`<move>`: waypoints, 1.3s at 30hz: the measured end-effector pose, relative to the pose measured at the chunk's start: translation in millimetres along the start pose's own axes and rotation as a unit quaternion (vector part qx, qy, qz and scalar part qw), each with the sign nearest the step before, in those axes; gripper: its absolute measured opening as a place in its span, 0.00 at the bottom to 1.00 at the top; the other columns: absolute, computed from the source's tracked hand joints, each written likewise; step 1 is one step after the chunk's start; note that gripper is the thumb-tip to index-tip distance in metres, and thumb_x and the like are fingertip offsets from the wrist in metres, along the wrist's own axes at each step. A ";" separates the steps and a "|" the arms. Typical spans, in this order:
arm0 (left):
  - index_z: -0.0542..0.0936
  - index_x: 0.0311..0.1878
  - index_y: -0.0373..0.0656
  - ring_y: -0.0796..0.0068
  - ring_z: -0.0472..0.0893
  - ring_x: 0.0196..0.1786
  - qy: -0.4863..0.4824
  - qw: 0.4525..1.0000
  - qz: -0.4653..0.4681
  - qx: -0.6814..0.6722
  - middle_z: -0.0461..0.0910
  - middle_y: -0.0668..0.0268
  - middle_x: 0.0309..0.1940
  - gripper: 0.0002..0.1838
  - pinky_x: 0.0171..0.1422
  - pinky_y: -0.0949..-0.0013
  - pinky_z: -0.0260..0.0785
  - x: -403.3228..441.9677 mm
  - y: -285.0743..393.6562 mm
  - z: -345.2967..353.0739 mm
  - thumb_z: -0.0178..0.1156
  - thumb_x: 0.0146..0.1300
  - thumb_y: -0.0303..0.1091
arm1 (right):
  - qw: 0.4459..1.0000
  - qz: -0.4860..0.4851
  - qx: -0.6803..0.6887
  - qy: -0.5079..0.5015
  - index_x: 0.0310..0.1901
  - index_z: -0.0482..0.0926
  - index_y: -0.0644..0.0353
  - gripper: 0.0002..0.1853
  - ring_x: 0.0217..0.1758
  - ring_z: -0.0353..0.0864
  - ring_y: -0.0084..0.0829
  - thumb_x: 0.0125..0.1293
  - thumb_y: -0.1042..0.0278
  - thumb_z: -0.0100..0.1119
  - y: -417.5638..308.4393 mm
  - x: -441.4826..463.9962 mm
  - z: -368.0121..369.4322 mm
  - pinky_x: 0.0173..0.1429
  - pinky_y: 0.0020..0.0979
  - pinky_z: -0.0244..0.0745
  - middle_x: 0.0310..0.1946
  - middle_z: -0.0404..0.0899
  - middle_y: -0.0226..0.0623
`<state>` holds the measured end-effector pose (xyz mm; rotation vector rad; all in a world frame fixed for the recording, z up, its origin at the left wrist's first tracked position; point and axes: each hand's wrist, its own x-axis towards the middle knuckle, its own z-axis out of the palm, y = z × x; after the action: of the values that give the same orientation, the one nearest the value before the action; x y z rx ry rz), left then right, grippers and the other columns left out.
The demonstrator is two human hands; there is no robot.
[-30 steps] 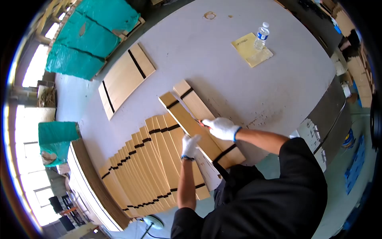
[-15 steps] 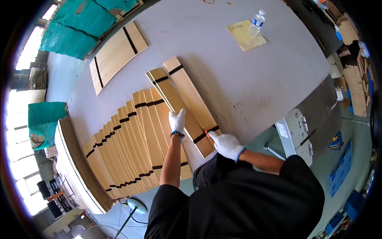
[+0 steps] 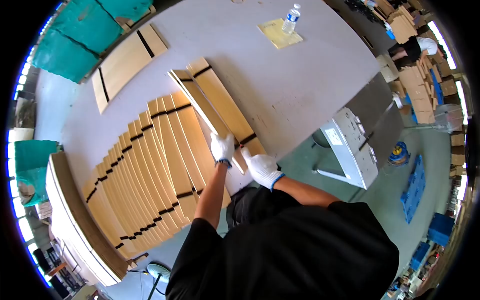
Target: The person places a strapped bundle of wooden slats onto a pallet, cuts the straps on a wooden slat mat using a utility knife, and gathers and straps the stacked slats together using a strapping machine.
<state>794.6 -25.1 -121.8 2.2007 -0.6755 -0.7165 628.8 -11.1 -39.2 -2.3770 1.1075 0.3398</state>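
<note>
Tabletop (image 3: 305, 90) opens right of boards (image 3: 221, 100); bottle (image 3: 291, 20) (upright) obstructs beyond.

Prob. a workshop/factory: big worktable (image 3: 320, 75) w/ black-banded boards (image 3: 162, 160) ctr, teal-wrapped stacks (image 3: 80, 40) upper L, blue pallet (image 3: 413, 192) R, fan (image 3: 158, 270) btm L.

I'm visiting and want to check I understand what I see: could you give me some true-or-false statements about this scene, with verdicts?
1. The left hand and right hand both wear white gloves. True.
2. Black bands cross the overlapping boards. True.
3. Those boards lie to the person's right. False: they are on the left.
4. A bottle stands on a yellow sheet. True.
5. The left hand is on the yellow sheet. False: it is on a narrow board.
</note>
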 end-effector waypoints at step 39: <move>0.74 0.44 0.35 0.39 0.85 0.37 0.032 0.982 -0.088 0.161 0.84 0.42 0.31 0.25 0.42 0.46 0.76 -75.2 -27.8 -44.3 0.67 0.62 0.50 | 0.975 0.031 0.179 0.128 0.77 0.54 0.69 0.52 0.71 0.71 0.60 0.63 0.44 0.68 59.1 215.6 -50.8 0.70 0.51 0.71 0.70 0.68 0.65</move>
<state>777.4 60.9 -95.1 2.5950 -0.6031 -0.6582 722.1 -209.8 -105.3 -2.1051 1.2399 -0.1444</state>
